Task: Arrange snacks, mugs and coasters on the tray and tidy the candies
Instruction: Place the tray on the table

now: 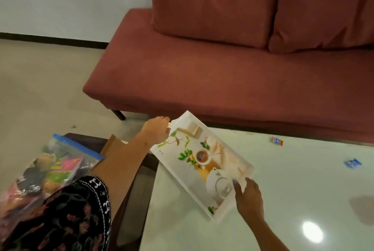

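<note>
The tray (pixel 202 161) lies slantwise over the table's (pixel 283 190) left near corner, with the left hand (pixel 156 130) at its far end and the right hand (pixel 248 196) at its near end. 2 candies (pixel 276 141) (pixel 352 163) lie on the table well to the tray's right. The sofa (pixel 202 72) stands behind the table, and a bag of snacks (pixel 50 167) lies left of the left arm.

One tray (pixel 183 177), seemingly two candies (pixel 276 141).
</note>
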`<state>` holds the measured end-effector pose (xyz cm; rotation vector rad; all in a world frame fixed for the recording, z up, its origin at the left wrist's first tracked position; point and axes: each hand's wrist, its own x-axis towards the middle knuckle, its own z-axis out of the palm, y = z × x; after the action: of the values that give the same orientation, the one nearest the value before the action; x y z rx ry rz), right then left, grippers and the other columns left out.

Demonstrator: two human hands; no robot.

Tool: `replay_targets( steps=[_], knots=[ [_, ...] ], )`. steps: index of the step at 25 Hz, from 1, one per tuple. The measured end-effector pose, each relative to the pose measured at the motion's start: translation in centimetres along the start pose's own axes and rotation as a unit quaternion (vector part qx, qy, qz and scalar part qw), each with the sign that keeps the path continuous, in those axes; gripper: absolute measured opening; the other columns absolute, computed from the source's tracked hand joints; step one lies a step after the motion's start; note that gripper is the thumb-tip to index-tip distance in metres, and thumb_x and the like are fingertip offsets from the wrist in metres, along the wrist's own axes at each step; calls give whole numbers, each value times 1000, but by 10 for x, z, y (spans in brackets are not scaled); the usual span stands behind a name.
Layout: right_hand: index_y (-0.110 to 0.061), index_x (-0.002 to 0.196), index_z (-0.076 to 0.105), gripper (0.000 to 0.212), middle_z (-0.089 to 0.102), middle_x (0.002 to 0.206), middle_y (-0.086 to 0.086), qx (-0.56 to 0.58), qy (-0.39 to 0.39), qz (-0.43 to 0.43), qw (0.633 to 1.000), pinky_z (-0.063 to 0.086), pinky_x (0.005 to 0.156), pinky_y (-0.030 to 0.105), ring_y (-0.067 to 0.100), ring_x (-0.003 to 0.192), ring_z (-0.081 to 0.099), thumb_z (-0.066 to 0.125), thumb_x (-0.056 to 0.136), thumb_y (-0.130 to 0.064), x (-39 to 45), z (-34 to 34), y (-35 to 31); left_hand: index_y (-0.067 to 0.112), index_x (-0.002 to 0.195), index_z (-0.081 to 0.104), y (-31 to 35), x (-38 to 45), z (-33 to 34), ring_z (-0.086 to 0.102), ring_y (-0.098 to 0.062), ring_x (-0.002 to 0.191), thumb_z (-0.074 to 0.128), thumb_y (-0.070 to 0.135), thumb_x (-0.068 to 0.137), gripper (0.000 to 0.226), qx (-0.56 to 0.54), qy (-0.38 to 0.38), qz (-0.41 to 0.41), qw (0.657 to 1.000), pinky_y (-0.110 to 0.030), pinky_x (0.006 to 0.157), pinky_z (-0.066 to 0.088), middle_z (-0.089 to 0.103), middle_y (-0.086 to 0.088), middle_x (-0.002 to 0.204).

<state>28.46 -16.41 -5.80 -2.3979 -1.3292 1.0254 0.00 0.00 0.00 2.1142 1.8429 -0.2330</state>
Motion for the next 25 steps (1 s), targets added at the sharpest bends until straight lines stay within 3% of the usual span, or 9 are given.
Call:
replay_targets(
  steps=[4, 8, 10, 13, 15, 19, 20, 23, 25],
  knots=[
    [-2, 140, 31, 61, 44, 137, 23, 82, 33, 124, 988, 41, 97, 48, 41, 124, 45, 58, 90, -26, 16, 42, 22, 2, 121, 45, -24, 42, 50, 51, -32, 113, 45, 28, 93, 38, -28, -52, -51, 997, -43, 89, 45, 53, -16, 123],
    [-2, 140, 28, 64, 43, 139, 24, 96, 70, 136, 984, 40, 99, 51, 43, 126, 43, 62, 87, -11, 32, 65, 36, -1, 143, 15, -33, 74, 91, 24, -34, 139, 40, 26, 95, 61, -55, -70, -77, 993, -45, 110, 26, 20, -19, 153],
    [-4, 138, 32, 62, 45, 136, 23, 109, 90, 148, 979, 42, 98, 51, 43, 122, 46, 63, 83, -2, 33, 70, 43, -2, 144, 10, -34, 86, 107, 18, -36, 141, 39, 23, 96, 61, -70, -80, -89, 990, -45, 113, 21, 17, -21, 153],
    [-9, 134, 36, 61, 51, 132, 22, 130, 103, 153, 974, 45, 95, 48, 41, 118, 50, 65, 81, 1, 35, 69, 44, -5, 133, 34, -35, 95, 112, 43, -42, 123, 43, 16, 94, 45, -129, -59, -133, 981, -45, 97, 38, 46, -29, 133],
    [-11, 131, 38, 61, 56, 127, 20, 137, 94, 142, 976, 46, 92, 44, 39, 115, 54, 67, 79, 1, 35, 58, 44, -6, 112, 55, -38, 89, 111, 55, -40, 106, 47, 12, 92, 28, -165, 2, -167, 972, -41, 81, 44, 60, -26, 110],
    [-11, 134, 41, 67, 59, 127, 19, 100, 53, 121, 986, 44, 96, 39, 36, 116, 56, 73, 75, -3, 44, 11, 55, -2, 64, 60, -44, 47, 101, 51, -29, 76, 56, 5, 85, 22, -311, 7, -244, 918, -32, 66, 41, 53, -13, 68],
    [-11, 136, 39, 71, 58, 129, 19, 90, 37, 114, 989, 43, 99, 40, 35, 118, 55, 74, 75, -4, 48, -2, 59, 1, 63, 61, -43, 32, 102, 53, -29, 75, 60, 7, 82, 20, -329, 2, -258, 908, -33, 67, 45, 56, -12, 68],
    [-9, 138, 41, 72, 56, 133, 17, 57, 5, 90, 994, 41, 103, 42, 35, 121, 53, 74, 75, -4, 58, -30, 71, 0, 86, 70, -29, -21, 114, 64, -33, 89, 71, 12, 76, 16, -406, 14, -307, 861, -44, 83, 54, 69, -16, 92],
    [-7, 136, 44, 69, 56, 133, 17, 26, -7, 74, 997, 41, 103, 42, 35, 119, 54, 75, 74, -5, 60, -41, 84, 2, 89, 70, -15, -49, 129, 66, -35, 91, 74, 15, 74, 20, -432, 34, -320, 843, -49, 82, 56, 70, -19, 98]
  ],
)
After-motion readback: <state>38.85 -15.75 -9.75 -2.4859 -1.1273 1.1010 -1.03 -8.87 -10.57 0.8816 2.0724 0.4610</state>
